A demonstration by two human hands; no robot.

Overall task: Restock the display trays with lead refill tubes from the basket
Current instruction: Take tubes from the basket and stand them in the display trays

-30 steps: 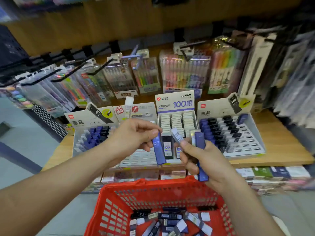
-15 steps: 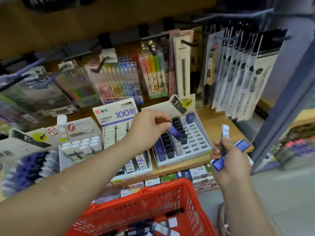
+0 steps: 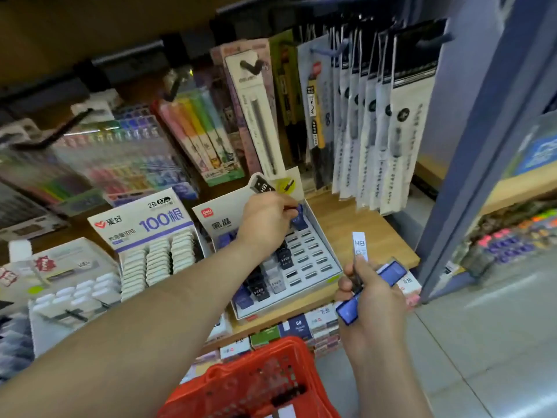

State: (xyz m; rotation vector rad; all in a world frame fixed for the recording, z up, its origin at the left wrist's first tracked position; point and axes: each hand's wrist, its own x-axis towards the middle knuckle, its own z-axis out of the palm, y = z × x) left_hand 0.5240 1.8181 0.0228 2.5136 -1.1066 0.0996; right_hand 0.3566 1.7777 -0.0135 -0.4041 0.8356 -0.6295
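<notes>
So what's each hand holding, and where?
Left hand: blue tube, pinched at its upper end. Right hand: white-labelled tube, lower part, and second blue tube, mid-length.

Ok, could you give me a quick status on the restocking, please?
Left hand pinching blue lead refill tube at far right corner of display tray. Right hand gripping spare tubes, beside the tray. Right-side slots empty, nothing in the way.
</notes>
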